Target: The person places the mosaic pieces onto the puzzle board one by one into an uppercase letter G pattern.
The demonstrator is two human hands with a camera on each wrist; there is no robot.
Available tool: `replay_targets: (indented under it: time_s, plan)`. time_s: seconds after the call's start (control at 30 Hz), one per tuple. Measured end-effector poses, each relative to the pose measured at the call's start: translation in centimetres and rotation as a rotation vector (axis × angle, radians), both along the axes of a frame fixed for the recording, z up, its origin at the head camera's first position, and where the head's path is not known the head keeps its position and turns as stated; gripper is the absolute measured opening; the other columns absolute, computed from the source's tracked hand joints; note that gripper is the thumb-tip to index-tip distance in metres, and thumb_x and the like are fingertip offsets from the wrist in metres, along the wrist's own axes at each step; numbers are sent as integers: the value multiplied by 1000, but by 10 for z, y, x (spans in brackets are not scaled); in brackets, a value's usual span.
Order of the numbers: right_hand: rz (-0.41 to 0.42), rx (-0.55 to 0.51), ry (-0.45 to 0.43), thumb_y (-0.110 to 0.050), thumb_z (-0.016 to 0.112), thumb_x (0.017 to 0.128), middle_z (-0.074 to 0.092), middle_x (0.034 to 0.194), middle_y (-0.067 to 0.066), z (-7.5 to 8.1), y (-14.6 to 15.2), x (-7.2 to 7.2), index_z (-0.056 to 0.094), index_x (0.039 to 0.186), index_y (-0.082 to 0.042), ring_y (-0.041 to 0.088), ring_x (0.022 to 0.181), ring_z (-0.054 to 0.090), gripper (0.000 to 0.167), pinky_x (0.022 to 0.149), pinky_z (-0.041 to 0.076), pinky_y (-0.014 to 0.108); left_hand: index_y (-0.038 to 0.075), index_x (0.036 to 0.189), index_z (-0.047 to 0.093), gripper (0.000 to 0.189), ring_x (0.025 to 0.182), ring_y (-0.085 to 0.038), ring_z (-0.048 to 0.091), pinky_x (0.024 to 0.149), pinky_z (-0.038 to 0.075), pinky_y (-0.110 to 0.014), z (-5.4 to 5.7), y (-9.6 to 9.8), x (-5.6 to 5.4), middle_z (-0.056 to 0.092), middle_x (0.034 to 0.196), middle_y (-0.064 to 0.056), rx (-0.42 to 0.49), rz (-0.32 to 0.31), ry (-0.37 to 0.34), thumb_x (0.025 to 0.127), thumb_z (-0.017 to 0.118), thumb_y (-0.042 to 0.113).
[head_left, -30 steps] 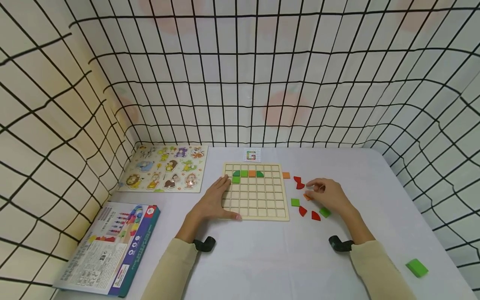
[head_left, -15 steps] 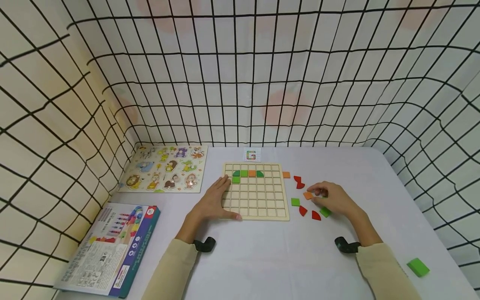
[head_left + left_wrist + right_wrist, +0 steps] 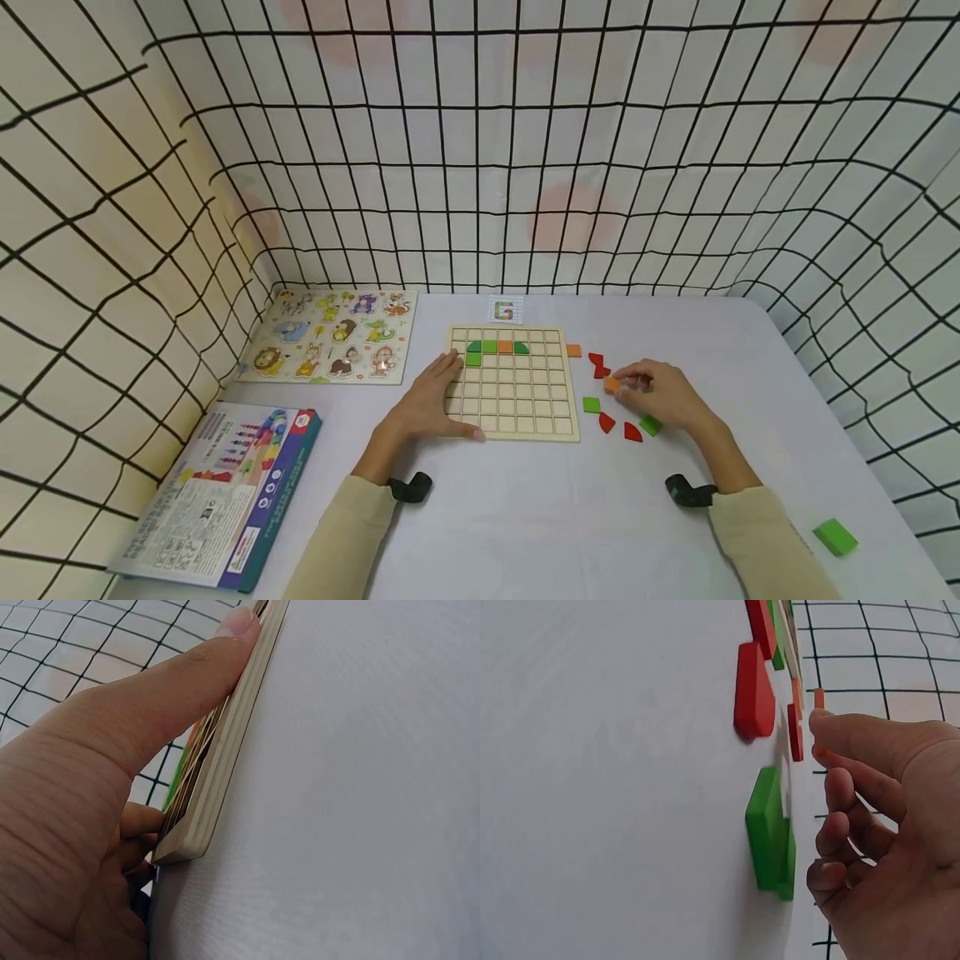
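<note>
Pinching an orange tile [image 3: 612, 385], right hand [image 3: 660, 396] lifts it off the table [image 3: 555, 517]. Left hand [image 3: 427, 404] lies flat, fingers straight, on the board [image 3: 517, 400], likely steadying it.

Both forearms reach forward over the table [image 3: 525, 517] in beige sleeves, each with a dark strap at the wrist. The left hand [image 3: 427, 404] lies palm down with fingers straight and spread, the thumb stretched out flat along a board's near edge and the fingertips pointing away from the body. The right hand [image 3: 663, 396] sits a little further right, fingers curled, thumb and forefinger pinching a small orange piece [image 3: 612, 384] at their tips.
</note>
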State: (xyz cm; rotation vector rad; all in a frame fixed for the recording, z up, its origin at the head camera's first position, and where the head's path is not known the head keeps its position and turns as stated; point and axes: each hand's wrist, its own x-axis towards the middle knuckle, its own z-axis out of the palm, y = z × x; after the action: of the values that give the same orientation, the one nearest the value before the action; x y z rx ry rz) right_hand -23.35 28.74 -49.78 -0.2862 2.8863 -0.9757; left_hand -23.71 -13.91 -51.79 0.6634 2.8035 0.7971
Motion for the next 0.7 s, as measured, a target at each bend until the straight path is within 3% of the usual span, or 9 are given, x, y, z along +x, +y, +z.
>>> replay_targets:
  time_s: [0.7]
  plan:
    - [26, -115, 24, -25, 78, 93, 61, 95, 2, 13, -60, -6, 77, 119, -15, 22, 92, 51, 28, 73, 45, 30, 9, 165, 21, 137, 162, -30, 8, 130, 16, -52, 0, 0, 0, 11, 174, -8, 8, 9, -11, 63, 89, 68]
